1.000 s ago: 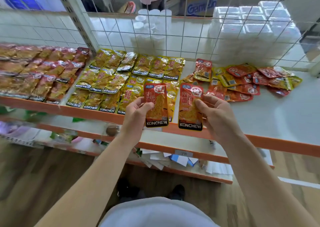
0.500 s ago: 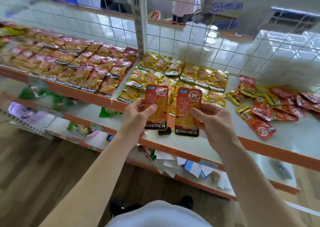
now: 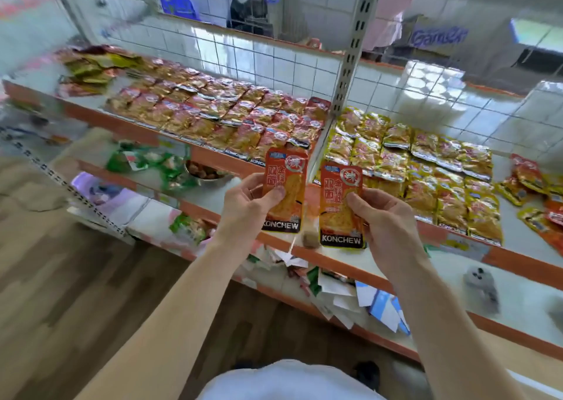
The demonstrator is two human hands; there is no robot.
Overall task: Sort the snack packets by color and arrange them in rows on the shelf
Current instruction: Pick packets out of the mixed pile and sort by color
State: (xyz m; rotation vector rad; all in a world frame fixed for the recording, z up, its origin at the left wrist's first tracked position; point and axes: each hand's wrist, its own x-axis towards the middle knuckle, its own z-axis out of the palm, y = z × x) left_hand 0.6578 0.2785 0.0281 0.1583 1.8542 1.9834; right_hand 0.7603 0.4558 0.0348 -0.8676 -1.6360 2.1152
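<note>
Each hand (image 3: pixel 246 207) (image 3: pixel 387 219) pinches one red packet (image 3: pixel 285 192) (image 3: pixel 341 207) before apparently full red rows (image 3: pixel 219 116); crowding could knock neighbours askew.

Head-worn camera looks forward and down, close over the shelf (image 3: pixel 304 247).

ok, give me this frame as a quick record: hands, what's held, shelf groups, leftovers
left hand: pinches first red packet, upright, label toward camera
right hand: pinches second red packet, upright, beside the first, not touching
red rows: on shelf, left of upright post
yellow rows: right of the post
loose pile: mixed red and yellow, far right, unsorted
far-left pile: mixed colours, blurred
</note>
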